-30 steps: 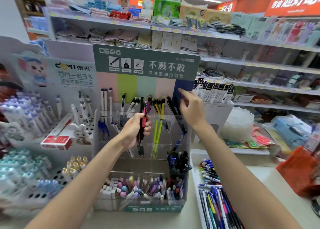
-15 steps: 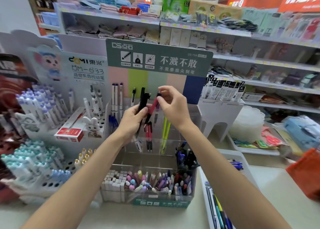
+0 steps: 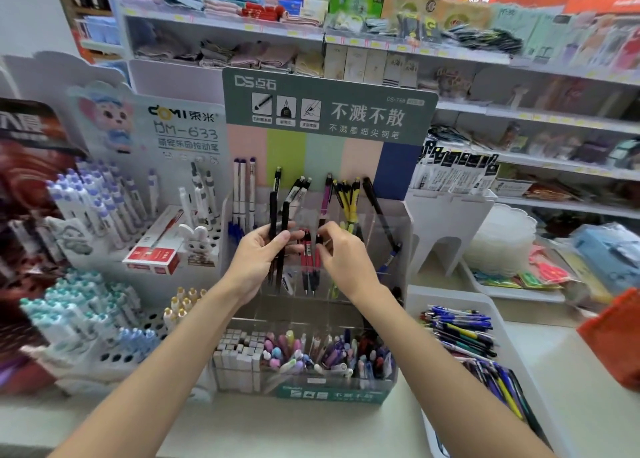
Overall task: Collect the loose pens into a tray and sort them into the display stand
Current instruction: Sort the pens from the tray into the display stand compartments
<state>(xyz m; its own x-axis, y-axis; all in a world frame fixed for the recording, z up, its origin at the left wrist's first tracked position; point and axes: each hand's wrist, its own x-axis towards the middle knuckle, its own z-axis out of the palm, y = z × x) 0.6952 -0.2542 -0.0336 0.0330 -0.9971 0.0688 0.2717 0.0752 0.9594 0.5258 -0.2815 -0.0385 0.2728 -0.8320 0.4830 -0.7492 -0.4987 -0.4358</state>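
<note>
Before display stand (image 3: 329, 111): left hand (image 3: 258, 262) fingers curl round black pens (image 3: 284, 215); right hand (image 3: 346, 262) fingertips pinch red pens (image 3: 307, 257).

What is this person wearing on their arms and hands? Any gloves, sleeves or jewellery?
Nothing that shows. The left hand and right hand are bare, without gloves, and no ring is visible on the fingers in view. The left forearm and right forearm are bare down to the picture's bottom edge, with no sleeve, watch, bracelet or band at either wrist.
</note>
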